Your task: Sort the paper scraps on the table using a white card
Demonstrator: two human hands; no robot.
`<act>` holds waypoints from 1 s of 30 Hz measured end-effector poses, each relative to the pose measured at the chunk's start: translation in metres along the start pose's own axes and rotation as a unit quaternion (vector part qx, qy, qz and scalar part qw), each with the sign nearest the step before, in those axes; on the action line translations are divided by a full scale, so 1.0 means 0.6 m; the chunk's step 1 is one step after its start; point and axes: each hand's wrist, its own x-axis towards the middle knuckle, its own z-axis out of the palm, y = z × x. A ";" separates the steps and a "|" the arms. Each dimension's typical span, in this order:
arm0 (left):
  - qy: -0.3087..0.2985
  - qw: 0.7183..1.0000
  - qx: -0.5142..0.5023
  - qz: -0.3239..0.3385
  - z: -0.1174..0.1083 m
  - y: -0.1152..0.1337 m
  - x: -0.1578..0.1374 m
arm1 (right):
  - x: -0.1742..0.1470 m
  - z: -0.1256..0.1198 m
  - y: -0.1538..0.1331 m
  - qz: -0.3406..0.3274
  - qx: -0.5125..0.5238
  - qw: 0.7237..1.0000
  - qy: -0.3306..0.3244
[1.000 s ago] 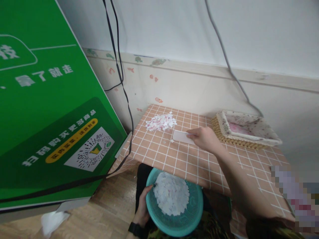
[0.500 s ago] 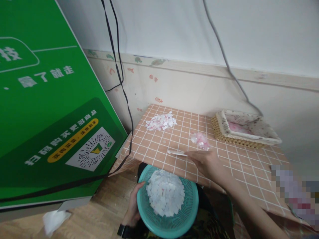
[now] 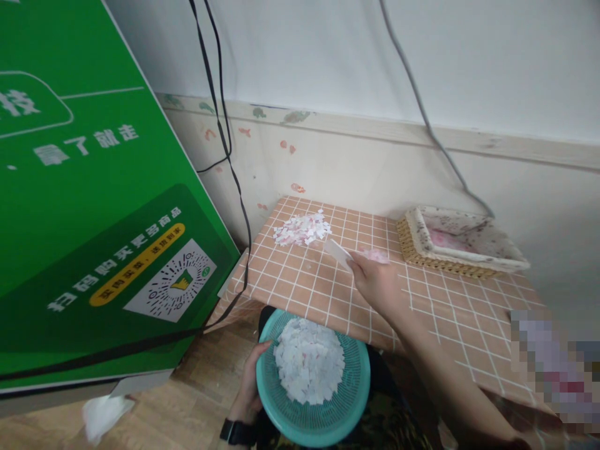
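My left hand grips the left rim of a teal plastic basket, which rests on my lap and holds a heap of small white paper-like pieces. Over the table, my right hand pinches a flat white card-like piece that points up and to the left. A loose pile of white and pinkish pieces lies on the table beyond the card's tip. Behind my right hand, a small pink clump is partly hidden.
A checked brown cloth covers the table. A cloth-lined wicker basket with pink contents stands at the back right. On the left rises a green panel, with black cables hanging beside it. A white bag lies on the floor.
My right hand has moved up and slightly left, tilting the white card so its flat face shows and covering more of the pink clump. My left hand stays on the basket rim.
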 end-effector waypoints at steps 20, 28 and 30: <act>-0.043 0.999 0.015 -0.011 -0.037 -0.047 0.042 | 0.103 0.040 0.000 -0.067 0.042 0.996 -0.040; -0.023 0.999 0.025 -0.005 -0.039 -0.048 0.043 | 0.100 0.035 -0.001 -0.055 0.032 0.998 -0.029; -0.011 1.000 0.028 -0.002 -0.036 -0.047 0.042 | 0.096 0.031 -0.001 -0.074 0.050 0.995 -0.042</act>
